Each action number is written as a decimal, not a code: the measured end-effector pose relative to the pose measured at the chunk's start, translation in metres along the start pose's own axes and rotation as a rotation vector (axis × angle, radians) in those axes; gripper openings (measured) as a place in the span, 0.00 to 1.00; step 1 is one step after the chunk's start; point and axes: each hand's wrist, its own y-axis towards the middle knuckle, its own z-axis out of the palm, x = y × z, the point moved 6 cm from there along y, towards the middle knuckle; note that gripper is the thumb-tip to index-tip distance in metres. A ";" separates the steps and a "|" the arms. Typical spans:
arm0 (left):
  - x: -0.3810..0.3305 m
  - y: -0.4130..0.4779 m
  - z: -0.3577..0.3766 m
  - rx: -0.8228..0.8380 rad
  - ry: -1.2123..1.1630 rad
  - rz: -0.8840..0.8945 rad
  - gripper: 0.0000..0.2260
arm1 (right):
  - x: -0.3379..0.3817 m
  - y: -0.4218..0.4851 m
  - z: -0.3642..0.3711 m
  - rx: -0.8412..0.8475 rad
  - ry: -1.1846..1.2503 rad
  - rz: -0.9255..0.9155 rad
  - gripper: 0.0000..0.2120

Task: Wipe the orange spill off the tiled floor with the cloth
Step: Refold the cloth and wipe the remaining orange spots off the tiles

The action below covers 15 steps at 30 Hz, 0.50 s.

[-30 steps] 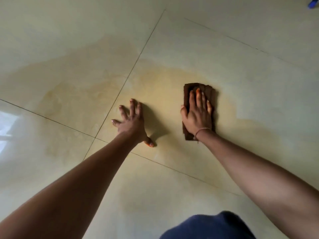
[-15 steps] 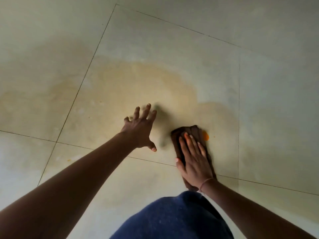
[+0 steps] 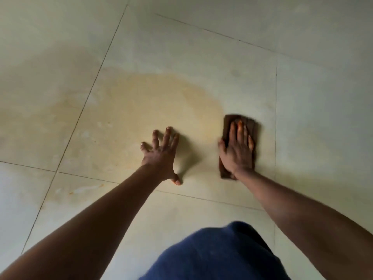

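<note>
Head view, left to right. A pale tiled floor (image 3: pixel 201 47) carries a broad orange spill (image 3: pixel 141 110), which spreads from the left tiles across a grout line (image 3: pixel 88 98) to the middle tile; small orange flecks (image 3: pixel 88 187) lie on the near left tile. The left hand (image 3: pixel 161 153) rests flat on the wet tile, fingers spread and straight, thumb out to the side, holding nothing. Just beside it, at the spill's right edge, the right hand (image 3: pixel 237 149) presses a dark brown folded cloth (image 3: pixel 251 126) against the floor with straight fingers laid together; the cloth's outline is blurred. A dark blue garment (image 3: pixel 218 253) fills the near lower edge.
</note>
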 end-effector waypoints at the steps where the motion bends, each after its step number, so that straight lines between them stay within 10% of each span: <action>1: 0.001 0.002 0.000 -0.012 0.000 -0.002 0.65 | 0.017 0.020 -0.005 -0.022 0.010 0.035 0.37; 6: 0.005 -0.004 0.000 -0.056 -0.042 0.018 0.63 | 0.027 -0.105 0.020 0.066 -0.116 -0.456 0.35; 12: 0.016 -0.009 0.008 -0.195 -0.143 0.065 0.61 | 0.025 0.016 -0.002 -0.049 0.043 0.051 0.36; 15: 0.046 -0.026 0.003 -0.260 -0.161 0.001 0.60 | 0.146 0.011 0.013 -0.035 0.053 -0.283 0.34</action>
